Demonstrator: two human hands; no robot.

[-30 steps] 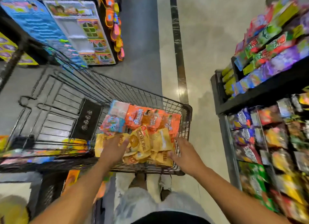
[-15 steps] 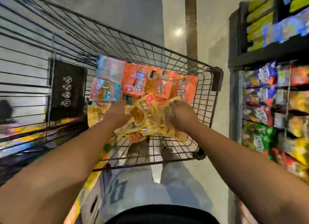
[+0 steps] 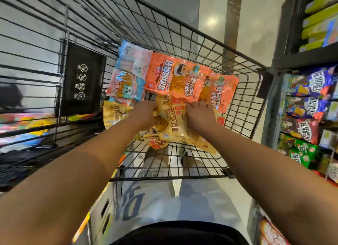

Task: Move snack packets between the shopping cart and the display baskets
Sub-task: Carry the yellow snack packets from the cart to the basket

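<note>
The left hand (image 3: 144,113) and the right hand (image 3: 200,116) are seen reaching down into the shopping cart (image 3: 243,91), one on either side of a heap of yellow snack packets (image 3: 172,125); the fingers of both are curled round the edges of that heap, so that it is gripped between them. The yellow packets are lying on the wire floor of the cart, near its right wall. Just beyond the hands, orange packets (image 3: 182,78) are spread flat and overlapping, and to their left pink-and-blue packets (image 3: 128,76) are stacked. A black sign (image 3: 82,80) with white symbols is fixed to the cart's folding wire flap at the left. Display baskets (image 3: 309,105) stocked with purple, red and green packets are ranged just beside the cart on the right
</note>
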